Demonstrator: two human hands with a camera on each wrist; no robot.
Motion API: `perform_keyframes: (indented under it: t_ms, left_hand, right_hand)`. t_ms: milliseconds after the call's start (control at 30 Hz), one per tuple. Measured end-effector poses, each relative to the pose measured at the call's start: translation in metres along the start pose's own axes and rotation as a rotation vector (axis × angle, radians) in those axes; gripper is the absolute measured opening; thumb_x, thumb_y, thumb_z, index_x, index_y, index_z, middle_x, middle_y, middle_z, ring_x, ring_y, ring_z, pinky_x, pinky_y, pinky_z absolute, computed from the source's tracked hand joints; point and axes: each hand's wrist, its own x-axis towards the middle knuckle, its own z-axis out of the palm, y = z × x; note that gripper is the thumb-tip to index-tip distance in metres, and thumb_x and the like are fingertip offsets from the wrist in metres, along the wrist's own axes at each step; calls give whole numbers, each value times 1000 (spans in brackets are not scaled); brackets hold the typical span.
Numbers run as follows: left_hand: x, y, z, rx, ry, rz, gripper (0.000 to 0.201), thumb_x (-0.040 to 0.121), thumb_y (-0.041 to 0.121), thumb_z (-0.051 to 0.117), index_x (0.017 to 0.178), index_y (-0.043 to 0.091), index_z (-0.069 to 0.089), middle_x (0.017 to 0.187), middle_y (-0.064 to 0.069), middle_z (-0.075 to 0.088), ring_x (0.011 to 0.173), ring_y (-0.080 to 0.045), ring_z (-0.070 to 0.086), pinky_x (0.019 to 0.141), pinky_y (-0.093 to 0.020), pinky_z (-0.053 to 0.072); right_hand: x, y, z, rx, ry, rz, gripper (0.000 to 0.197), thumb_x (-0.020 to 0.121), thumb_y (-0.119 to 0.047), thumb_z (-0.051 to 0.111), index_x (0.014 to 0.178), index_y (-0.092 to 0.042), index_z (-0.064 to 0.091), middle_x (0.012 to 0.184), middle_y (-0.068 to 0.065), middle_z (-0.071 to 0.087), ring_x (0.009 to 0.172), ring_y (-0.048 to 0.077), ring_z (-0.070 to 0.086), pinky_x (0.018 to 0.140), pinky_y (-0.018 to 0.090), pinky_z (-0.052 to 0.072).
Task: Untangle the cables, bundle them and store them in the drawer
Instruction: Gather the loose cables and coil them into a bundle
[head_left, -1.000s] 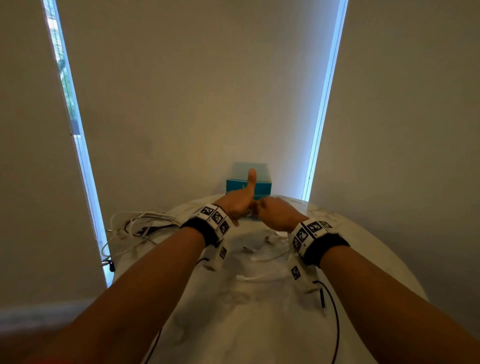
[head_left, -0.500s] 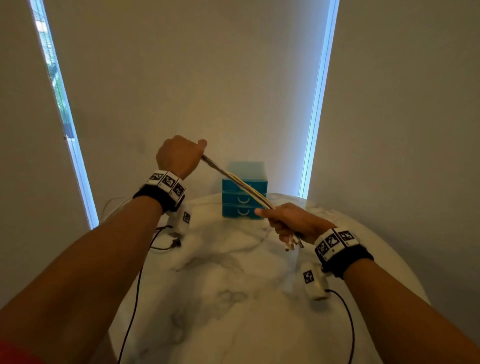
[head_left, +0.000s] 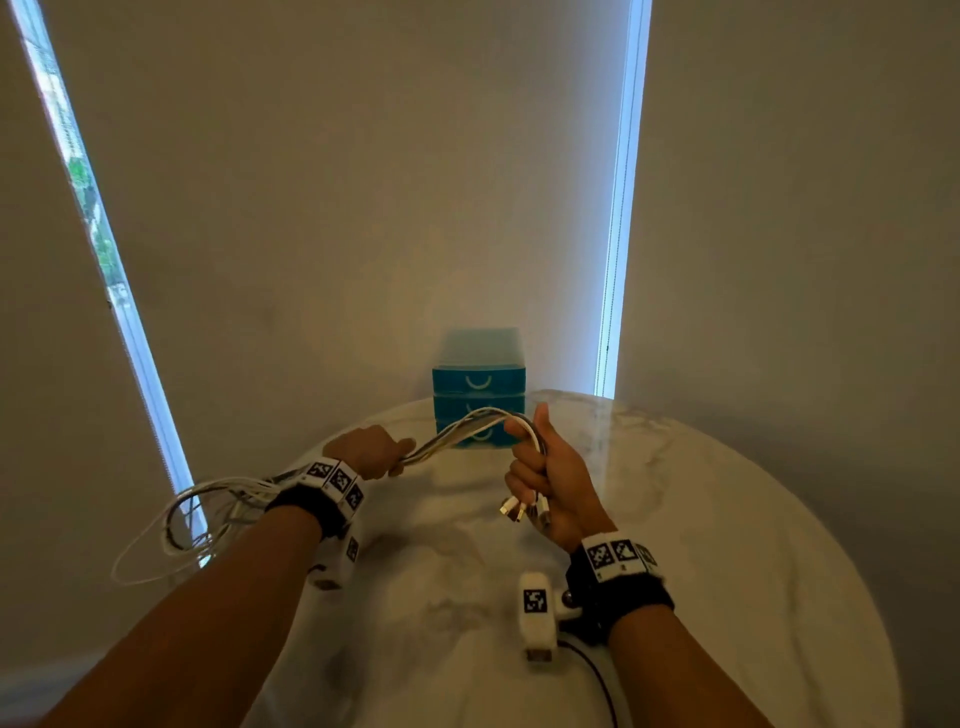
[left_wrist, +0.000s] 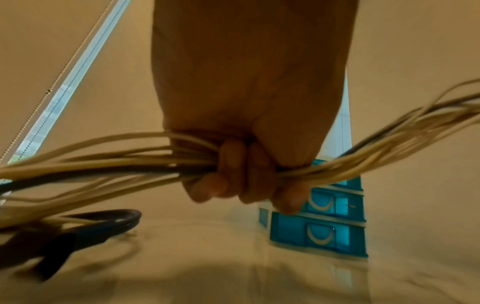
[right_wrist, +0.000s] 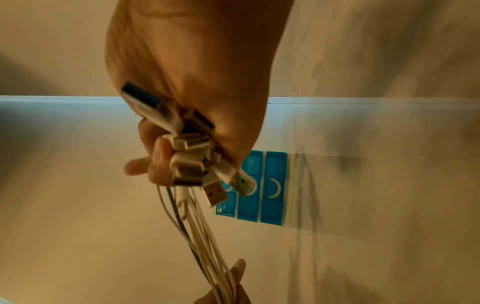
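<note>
A bundle of white and dark cables (head_left: 457, 434) (left_wrist: 389, 144) (right_wrist: 207, 236) arcs between my two hands above the marble table (head_left: 701, 545). My right hand (head_left: 545, 467) (right_wrist: 187, 102) grips the plug end, with several USB plugs (head_left: 519, 509) (right_wrist: 187, 160) sticking out below its fist. My left hand (head_left: 371, 449) (left_wrist: 246, 164) grips the bundle further along. The slack cable loops (head_left: 197, 519) hang off the table's left edge behind that wrist. The blue drawer unit (head_left: 478, 384) (left_wrist: 324, 226) (right_wrist: 262, 189) stands at the table's back, all three drawers closed.
Closed blinds with bright window slits (head_left: 618, 208) stand behind the table. A dark cable with a plug (left_wrist: 78, 236) from the wrist camera lies on the table at the left. The round table's edge (head_left: 857, 597) curves close on the right.
My left hand has come down from high at the left to table height. My right hand has turned thumb up and risen, bending the taut bundle into an arc; loops now hang left.
</note>
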Motion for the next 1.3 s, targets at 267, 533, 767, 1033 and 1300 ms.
perform_keyframes:
  t_ms: [267, 533, 767, 1033, 1300]
  left_hand:
    - [-6, 51, -9, -264, 542, 443, 44, 116, 34, 34, 118, 9, 70, 117, -15, 71, 106, -32, 65, 89, -41, 50]
    - [-28, 112, 16, -495, 189, 526, 68, 116, 49, 30, 63, 20, 63, 56, 2, 63, 45, -3, 57, 56, -31, 46]
    - [-26, 104, 29, -701, 161, 392, 73, 109, 69, 24, 71, 19, 62, 51, 11, 54, 43, 0, 44, 51, -21, 33]
    - [-30, 80, 40, -833, 289, 468, 56, 112, 60, 33, 79, 21, 56, 58, 13, 47, 53, -2, 40, 58, -25, 33]
    - [-43, 80, 35, -618, 261, 571, 53, 113, 50, 38, 76, 27, 68, 67, 12, 59, 62, 4, 54, 70, -30, 42]
  right_hand:
    - [5, 6, -7, -136, 22, 46, 57, 109, -53, 49, 126, -4, 72, 51, -6, 23, 36, 6, 21, 36, 23, 27]
    - [-9, -11, 1, -371, 77, 19, 48, 110, -52, 50, 89, -11, 65, 51, -4, 32, 37, 9, 26, 37, 25, 27]
    - [0, -14, -3, -268, 192, -62, 50, 113, -48, 42, 86, -12, 62, 52, -4, 33, 39, 10, 28, 39, 25, 32]
    - [1, -2, -17, -352, -104, 90, 54, 111, -57, 36, 81, -17, 56, 60, 0, 40, 55, 17, 47, 66, 33, 49]
    - [-10, -10, -41, -494, -338, 209, 41, 111, -25, 42, 116, 0, 75, 138, 24, 68, 131, 36, 63, 111, 41, 51]
